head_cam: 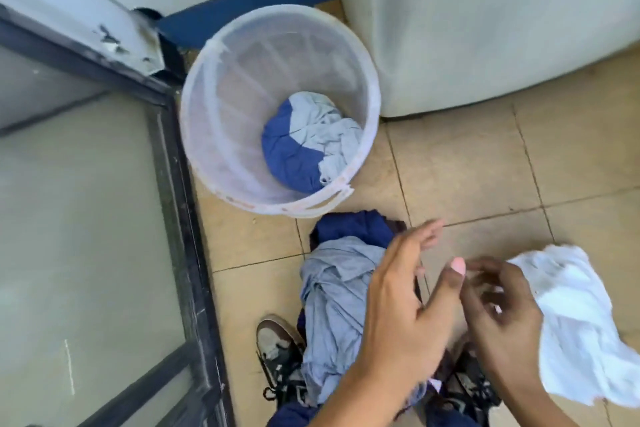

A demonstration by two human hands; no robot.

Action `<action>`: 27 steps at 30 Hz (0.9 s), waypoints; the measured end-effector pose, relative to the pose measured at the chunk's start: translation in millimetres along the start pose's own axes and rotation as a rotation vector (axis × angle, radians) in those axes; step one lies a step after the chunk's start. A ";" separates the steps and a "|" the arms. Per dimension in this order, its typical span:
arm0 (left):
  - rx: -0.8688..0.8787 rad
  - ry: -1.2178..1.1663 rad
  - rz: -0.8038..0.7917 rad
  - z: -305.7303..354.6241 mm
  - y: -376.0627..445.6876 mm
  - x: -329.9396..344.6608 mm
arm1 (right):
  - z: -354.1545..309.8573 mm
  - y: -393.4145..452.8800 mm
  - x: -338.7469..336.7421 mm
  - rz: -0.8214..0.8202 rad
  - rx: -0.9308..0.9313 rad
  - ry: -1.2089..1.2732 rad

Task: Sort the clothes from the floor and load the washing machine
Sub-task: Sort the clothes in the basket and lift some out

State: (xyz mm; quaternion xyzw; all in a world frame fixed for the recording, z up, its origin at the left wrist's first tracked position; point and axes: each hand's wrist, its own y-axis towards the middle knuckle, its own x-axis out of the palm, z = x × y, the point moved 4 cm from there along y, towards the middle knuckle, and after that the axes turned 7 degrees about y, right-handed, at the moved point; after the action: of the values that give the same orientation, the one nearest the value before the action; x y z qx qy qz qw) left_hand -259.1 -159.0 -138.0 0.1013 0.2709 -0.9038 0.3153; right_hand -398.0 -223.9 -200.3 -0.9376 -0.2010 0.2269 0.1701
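On the tiled floor between my shoes lies a pile of clothes: a light blue shirt on top of a navy garment. My left hand hovers over the right side of this pile with its fingers straight and nothing in it. Close to its right is my right hand, blurred, fingers loosely spread and holding nothing. A crumpled white cloth lies just beyond the back of that hand. A white mesh basket stands behind the pile, holding a blue garment and a pale grey one.
The white washing machine stands at the back right, only its side showing. A dark-framed glass door runs along the left. My two shoes flank the pile. Bare beige tiles lie in front of the machine.
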 end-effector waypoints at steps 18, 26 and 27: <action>0.021 1.113 0.242 -121.5 146.5 -216.0 | -122.5 128.8 265.2 -0.519 -0.294 -0.747; 0.021 1.184 0.244 -124.0 148.9 -213.6 | -47.9 200.7 322.0 -0.682 0.353 -0.947; 0.019 1.200 0.236 -123.2 148.6 -212.9 | -40.8 202.6 325.5 -0.687 0.374 -0.934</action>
State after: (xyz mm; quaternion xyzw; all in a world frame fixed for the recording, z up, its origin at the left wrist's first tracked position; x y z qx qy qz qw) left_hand 1.5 -78.3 -228.6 0.6248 0.3800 -0.6505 0.2049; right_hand -51.5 -259.8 -365.5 -0.5749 -0.5022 0.5777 0.2891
